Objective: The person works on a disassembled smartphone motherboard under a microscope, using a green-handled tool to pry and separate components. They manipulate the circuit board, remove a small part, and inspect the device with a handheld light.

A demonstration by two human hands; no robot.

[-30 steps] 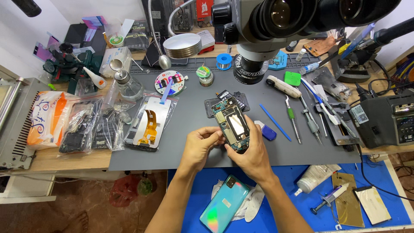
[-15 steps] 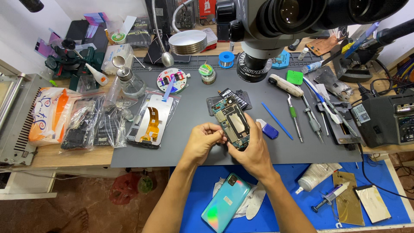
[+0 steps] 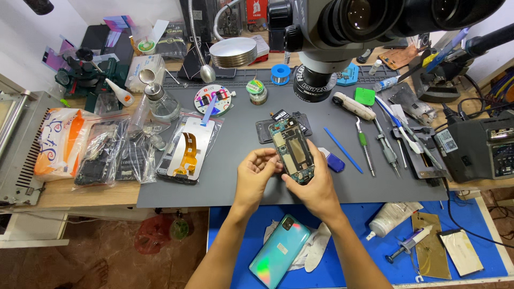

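Two bare hands meet over the grey work mat (image 3: 225, 182), both closed on an opened phone (image 3: 292, 150) whose back is off, so its boards and flat cables show. The right hand (image 3: 316, 187) cradles the phone's lower end from below and from the right, fingers wrapped around the edge, holding it tilted with its top pointing away from the person. The left hand (image 3: 257, 174) comes in from the left side, its fingertips (image 3: 273, 160) pinched against the phone's left edge near the bottom; what, if anything, sits between those fingertips is too small to tell. Just behind the phone a dark rectangular part (image 3: 265, 131) lies flat on the mat. To the right, close to the right hand, rests a small blue-and-white pry tool (image 3: 333, 160), and further right a thin blue stick (image 3: 342, 150) and a green-handled screwdriver (image 3: 365, 152). On the left of the mat a screen assembly with an orange flex cable (image 3: 187, 152) lies in a clear bag. Nearer the person, on the blue mat (image 3: 353, 251), a teal phone back cover (image 3: 278, 251) lies over a white cloth. A microscope head (image 3: 342, 27) hangs above the mat's far side.
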